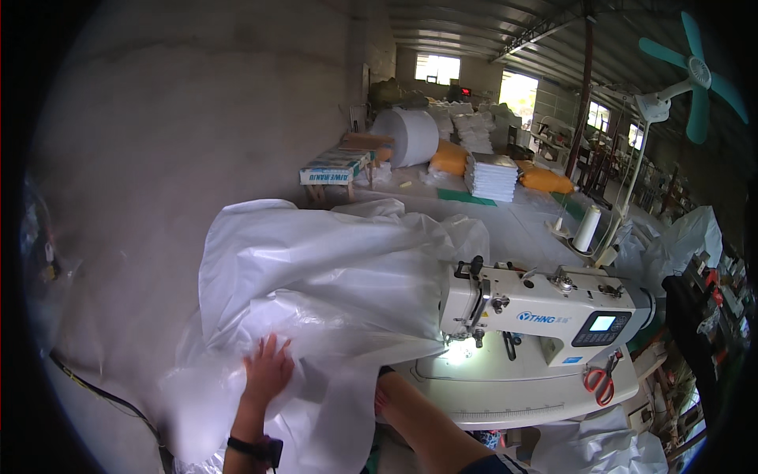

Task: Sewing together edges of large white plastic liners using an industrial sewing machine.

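A large white sheet [316,261], thin and a little shiny, lies in loose folds to the left of the sewing machine [505,304]. Its right side reaches to the needle area, where a small lamp makes a bright spot, and its lower part hangs down toward the person.

The left hand [268,369] rests on the sheet, the back of the hand up and the fingers apart; its grip is released, with the fingers not closed around the cloth. A black band [257,451] is on this wrist. The right forearm comes from the lower edge and points to the left, in front of the worktop [553,385]. The right hand [381,399] is mostly hidden beside the edge of the sheet, so I cannot tell if its grip is clenched or grasping something.

On the worktop, the scissors [599,387] with red handles lie to the right, near the machine base. A ruler strip [513,414] runs along the front edge. Behind the machine stands a white thread cone [586,229]. Farther back there are a big white roll [407,137], a white stack [491,178] and a green fan [699,73].
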